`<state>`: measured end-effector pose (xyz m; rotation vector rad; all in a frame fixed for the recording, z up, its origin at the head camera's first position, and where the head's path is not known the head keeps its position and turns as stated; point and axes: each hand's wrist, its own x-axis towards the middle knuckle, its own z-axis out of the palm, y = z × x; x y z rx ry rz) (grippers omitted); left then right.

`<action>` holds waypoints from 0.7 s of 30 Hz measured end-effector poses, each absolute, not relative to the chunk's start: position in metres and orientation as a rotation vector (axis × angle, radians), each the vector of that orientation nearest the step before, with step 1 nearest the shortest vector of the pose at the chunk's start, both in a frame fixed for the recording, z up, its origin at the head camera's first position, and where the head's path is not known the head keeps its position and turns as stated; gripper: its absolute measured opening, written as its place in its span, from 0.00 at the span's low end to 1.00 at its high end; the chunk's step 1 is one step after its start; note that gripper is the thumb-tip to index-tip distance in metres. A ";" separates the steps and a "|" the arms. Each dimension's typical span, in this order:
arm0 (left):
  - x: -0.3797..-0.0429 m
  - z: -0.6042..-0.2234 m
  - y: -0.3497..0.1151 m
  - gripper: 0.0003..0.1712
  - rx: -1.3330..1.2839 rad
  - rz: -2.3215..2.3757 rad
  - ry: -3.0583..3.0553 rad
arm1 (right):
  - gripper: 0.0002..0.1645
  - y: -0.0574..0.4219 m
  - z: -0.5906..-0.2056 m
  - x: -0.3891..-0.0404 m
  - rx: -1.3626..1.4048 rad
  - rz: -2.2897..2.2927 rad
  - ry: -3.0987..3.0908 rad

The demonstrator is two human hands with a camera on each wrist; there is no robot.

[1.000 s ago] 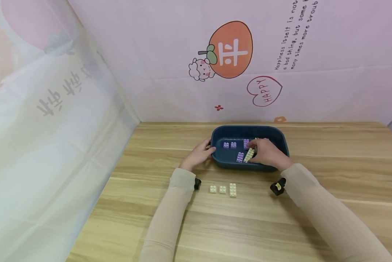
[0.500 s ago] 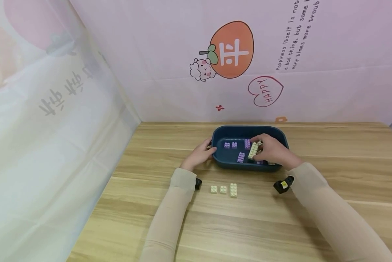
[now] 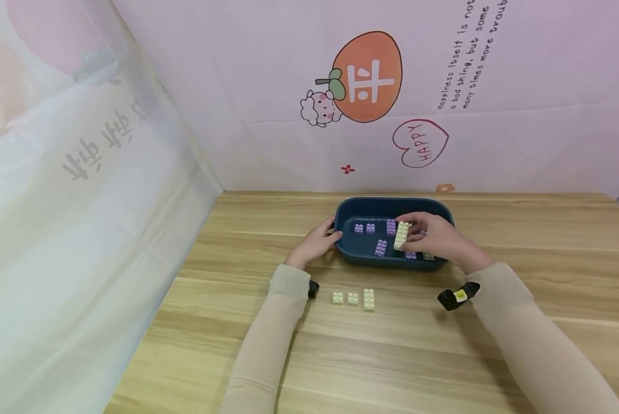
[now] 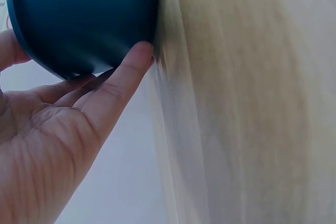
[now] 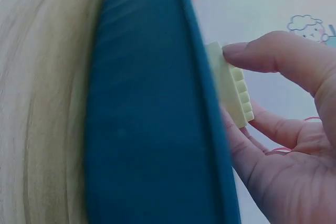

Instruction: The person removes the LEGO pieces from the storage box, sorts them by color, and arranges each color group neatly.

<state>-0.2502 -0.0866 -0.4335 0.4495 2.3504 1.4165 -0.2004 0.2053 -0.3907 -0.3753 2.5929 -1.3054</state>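
Note:
My right hand (image 3: 438,237) pinches a long pale yellow building brick (image 3: 402,235) between thumb and fingers, lifted to rim height at the near side of a dark blue bin (image 3: 361,263). In the right wrist view the brick (image 5: 231,85) shows its studded side, partly behind the bin wall. My left hand (image 3: 314,245) holds the bin's left end, its fingers against the outer wall in the left wrist view. Several purple bricks, one of them a 2x4 brick (image 3: 381,248), lie inside. The hand hides part of the bin's right half.
On the wooden table (image 3: 340,356) in front of the bin lie two small pale yellow bricks (image 3: 337,298) and a longer yellow brick (image 3: 368,299) in a row. A printed cloth (image 3: 268,115) hangs behind the table, and a white cloth (image 3: 56,259) hangs on the left.
My right hand has raised the long yellow brick from the bin's floor and shifted slightly right with it. The left hand stays at the bin's end.

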 end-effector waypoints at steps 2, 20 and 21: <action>-0.250 -0.434 -0.086 0.31 0.445 1.417 2.357 | 0.39 0.207 -0.387 -0.196 -0.401 -1.361 2.568; -0.249 -0.432 -0.086 0.31 0.459 1.381 2.387 | 0.39 0.211 -0.369 -0.157 -0.399 -1.623 2.361; -0.249 -0.432 -0.086 0.31 0.461 1.381 2.386 | 0.39 0.211 -0.370 -0.154 -0.401 -1.615 2.365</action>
